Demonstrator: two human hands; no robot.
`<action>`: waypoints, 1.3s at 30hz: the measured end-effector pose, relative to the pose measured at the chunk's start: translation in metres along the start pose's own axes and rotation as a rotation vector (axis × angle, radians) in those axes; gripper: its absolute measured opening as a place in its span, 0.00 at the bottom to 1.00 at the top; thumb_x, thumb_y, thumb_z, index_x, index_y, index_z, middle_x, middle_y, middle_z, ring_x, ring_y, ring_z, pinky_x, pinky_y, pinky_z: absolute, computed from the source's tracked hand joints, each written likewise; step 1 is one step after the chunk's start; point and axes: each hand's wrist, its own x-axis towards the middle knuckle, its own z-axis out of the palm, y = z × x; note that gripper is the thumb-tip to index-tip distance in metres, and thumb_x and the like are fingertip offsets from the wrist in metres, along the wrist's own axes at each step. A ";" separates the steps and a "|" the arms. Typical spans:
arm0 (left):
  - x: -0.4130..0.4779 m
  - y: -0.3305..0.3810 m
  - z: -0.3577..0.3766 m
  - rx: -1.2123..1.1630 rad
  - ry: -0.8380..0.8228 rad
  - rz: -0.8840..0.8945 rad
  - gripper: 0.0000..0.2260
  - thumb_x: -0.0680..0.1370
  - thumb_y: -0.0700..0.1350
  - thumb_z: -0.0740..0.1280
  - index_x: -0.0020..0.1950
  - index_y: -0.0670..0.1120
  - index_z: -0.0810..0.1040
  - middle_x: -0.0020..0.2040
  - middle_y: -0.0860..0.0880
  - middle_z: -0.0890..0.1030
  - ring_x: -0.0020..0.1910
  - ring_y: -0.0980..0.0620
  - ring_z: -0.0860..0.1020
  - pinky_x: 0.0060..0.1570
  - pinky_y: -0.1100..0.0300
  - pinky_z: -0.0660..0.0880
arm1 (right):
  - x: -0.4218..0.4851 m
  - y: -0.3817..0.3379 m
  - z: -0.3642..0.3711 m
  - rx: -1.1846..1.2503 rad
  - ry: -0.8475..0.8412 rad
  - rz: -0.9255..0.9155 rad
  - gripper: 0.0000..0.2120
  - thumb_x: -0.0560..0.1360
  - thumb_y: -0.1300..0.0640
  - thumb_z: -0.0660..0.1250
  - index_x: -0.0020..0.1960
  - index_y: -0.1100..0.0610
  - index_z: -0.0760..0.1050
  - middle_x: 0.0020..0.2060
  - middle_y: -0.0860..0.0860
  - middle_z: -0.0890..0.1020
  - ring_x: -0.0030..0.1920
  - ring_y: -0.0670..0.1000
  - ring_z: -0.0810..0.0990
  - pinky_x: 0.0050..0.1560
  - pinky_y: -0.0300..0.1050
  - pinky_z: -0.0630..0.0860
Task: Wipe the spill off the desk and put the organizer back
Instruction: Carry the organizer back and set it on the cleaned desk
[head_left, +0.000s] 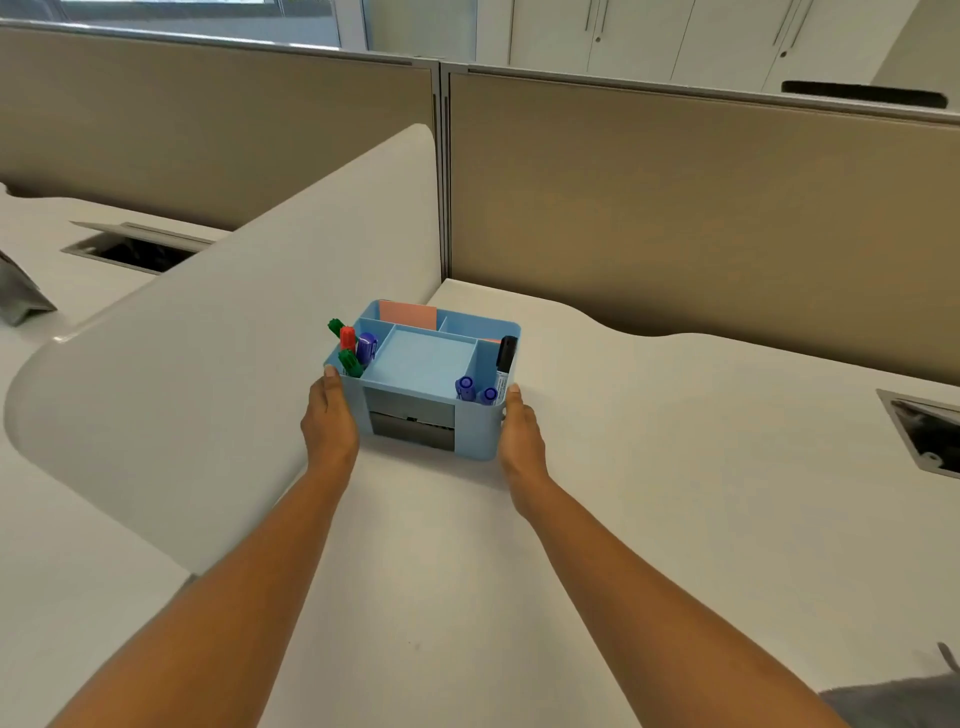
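Left hand (329, 422) is pressed flat against the left wall of the organizer (422, 382), thumb at the rim. Right hand (519, 435) is pressed against the right wall, thumb up at the rim corner. The grip is a two-handed clamp: both hands closed in on the organizer's opposite sides, with the fingers hidden behind the walls.

The organizer is a light blue, multi-compartment caddy. It sits on the white table (649, 467), near the back corner where the curved white divider (234, 374) meets the tan partition panel (701, 218). Whether its base rests fully on the table or is slightly raised cannot be told.

Contents, by compartment:
- Left compartment: green markers (349, 362), a red marker (347, 336) and a purple marker (367, 347), upright or leaning.
- Rear compartment: a pink notepad (408, 314) standing on edge.
- Centre tray: holds nothing that can be made out.
- Front-right compartment: two purple-capped markers (466, 387).
- Right compartment: a black marker (505, 358) leaning above the rim.
- Front lower slot: dark contents, not identifiable.

Surroundings: an open cable hatch (930, 434) lies well apart at the right of the table. Grey cloth (893, 701) shows at the lower right edge.
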 end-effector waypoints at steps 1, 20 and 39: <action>0.001 0.000 0.001 -0.017 0.015 -0.007 0.24 0.80 0.58 0.47 0.71 0.47 0.61 0.72 0.44 0.66 0.69 0.44 0.65 0.68 0.51 0.62 | 0.002 -0.001 0.003 0.014 -0.005 0.007 0.25 0.79 0.40 0.45 0.68 0.53 0.64 0.63 0.55 0.73 0.54 0.51 0.71 0.45 0.41 0.68; 0.003 -0.002 0.009 0.056 0.030 0.068 0.21 0.81 0.53 0.46 0.66 0.42 0.64 0.64 0.38 0.71 0.61 0.41 0.70 0.59 0.49 0.67 | 0.019 0.005 0.007 0.087 -0.040 -0.045 0.28 0.75 0.34 0.44 0.71 0.44 0.61 0.67 0.53 0.73 0.65 0.57 0.71 0.68 0.60 0.66; -0.033 0.041 0.030 0.071 0.063 0.064 0.19 0.81 0.48 0.46 0.65 0.39 0.67 0.63 0.37 0.73 0.62 0.40 0.71 0.60 0.45 0.68 | 0.011 -0.008 -0.035 0.159 -0.031 -0.018 0.25 0.77 0.37 0.46 0.66 0.47 0.67 0.57 0.56 0.78 0.56 0.55 0.77 0.58 0.51 0.73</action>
